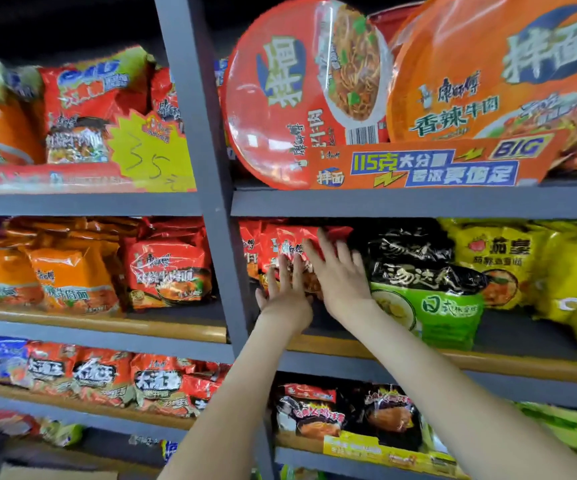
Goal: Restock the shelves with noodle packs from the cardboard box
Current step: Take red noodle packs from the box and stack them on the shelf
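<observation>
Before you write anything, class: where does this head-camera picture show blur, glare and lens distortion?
Head view: motion blur softens the left hand and right hand against the red noodle packs; glare patches sit on the red bowl lid on the top shelf; the grey shelf post leans, which is wide-angle distortion; the upper left corner is dark.

The red noodle packs [269, 240] are wrapped in glossy, crinkled plastic film. The grey shelf frame [207, 150] is painted matt; its edge strips [176, 332] are seen as smooth wood.
</observation>
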The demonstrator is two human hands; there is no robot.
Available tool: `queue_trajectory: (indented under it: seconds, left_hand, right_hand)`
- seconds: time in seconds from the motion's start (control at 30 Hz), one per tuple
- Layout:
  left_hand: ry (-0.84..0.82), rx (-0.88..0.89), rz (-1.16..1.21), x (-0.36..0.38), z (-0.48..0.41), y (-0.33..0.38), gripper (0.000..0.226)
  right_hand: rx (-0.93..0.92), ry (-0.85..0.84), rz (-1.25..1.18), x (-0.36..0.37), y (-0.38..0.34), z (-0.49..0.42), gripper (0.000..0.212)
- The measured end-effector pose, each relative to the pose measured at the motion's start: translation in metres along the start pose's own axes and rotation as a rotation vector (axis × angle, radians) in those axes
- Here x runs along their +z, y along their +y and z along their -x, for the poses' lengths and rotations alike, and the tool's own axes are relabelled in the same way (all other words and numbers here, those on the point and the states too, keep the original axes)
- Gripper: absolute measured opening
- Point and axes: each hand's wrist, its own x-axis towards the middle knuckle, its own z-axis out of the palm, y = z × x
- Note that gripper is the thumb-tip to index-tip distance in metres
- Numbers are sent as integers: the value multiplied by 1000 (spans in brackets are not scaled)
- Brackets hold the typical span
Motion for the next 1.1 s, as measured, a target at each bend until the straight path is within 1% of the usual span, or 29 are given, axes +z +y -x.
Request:
queue_trajectory:
  seconds: [0.07, 0.13, 0.17, 0.23, 0.3, 0.4, 0.47, 0.57, 0.63, 0.73, 0.8, 0.83, 0.93, 1.0, 1.03, 1.07, 1.1]
  left_hand:
    - [29, -4, -40, -2, -6, 1, 80]
    - [64, -6, -112, -4, -9, 5, 83]
    - [73, -6, -146, -4, -9, 7, 84]
    - [92, -22, -188, -3, -11, 9, 85]
    - [110, -67, -201, 1, -16, 8, 87]
    - [145, -150, -211, 5, -25, 3, 89]
    - [170, -171, -242, 5, -29, 0, 90]
    - [182, -160, -228, 4, -34, 0, 90]
    - [184, -155, -194, 4, -35, 1, 90]
    - [174, -121, -218, 3, -28, 2, 89]
    - [151, -51, -209, 0, -14, 3, 88]
    - [146, 16, -197, -3, -3, 2, 87]
    - [89, 301, -101, -10, 42, -13, 75]
    - [15, 523, -25, -19, 71, -37, 61]
    - [10, 619, 21, -25, 82, -54, 54]
    - [58, 696, 71, -32, 90, -71, 47]
    - [155, 755, 110, -40, 96, -88, 40]
  right_hand:
    - [45, -59, -41, 8, 1, -4, 105]
    - [56, -77, -63, 10, -2, -8, 106]
    - [51, -77, -62, 12, -5, -9, 103]
    - [1, -49, -9, 17, -9, -10, 90]
    - [-52, -11, 13, 23, -13, -13, 79]
    - [-84, 20, -62, 29, -16, -22, 83]
    - [-105, 27, -65, 31, -18, -27, 81]
    - [-94, 28, -59, 34, -19, -32, 71]
    - [-78, 6, -58, 35, -18, -30, 73]
    - [-59, -24, -61, 31, -15, -23, 73]
    - [-50, -42, -79, 23, -13, -18, 72]
    - [-39, -62, -94, 16, -11, -16, 77]
    - [15, -136, -139, -2, -7, -8, 94]
    - [44, -166, -178, -13, -8, -5, 94]
    - [45, -165, -190, -16, -9, -3, 94]
    - [34, -161, -193, -18, -11, -3, 93]
    - [16, -169, -198, -20, -14, -2, 92]
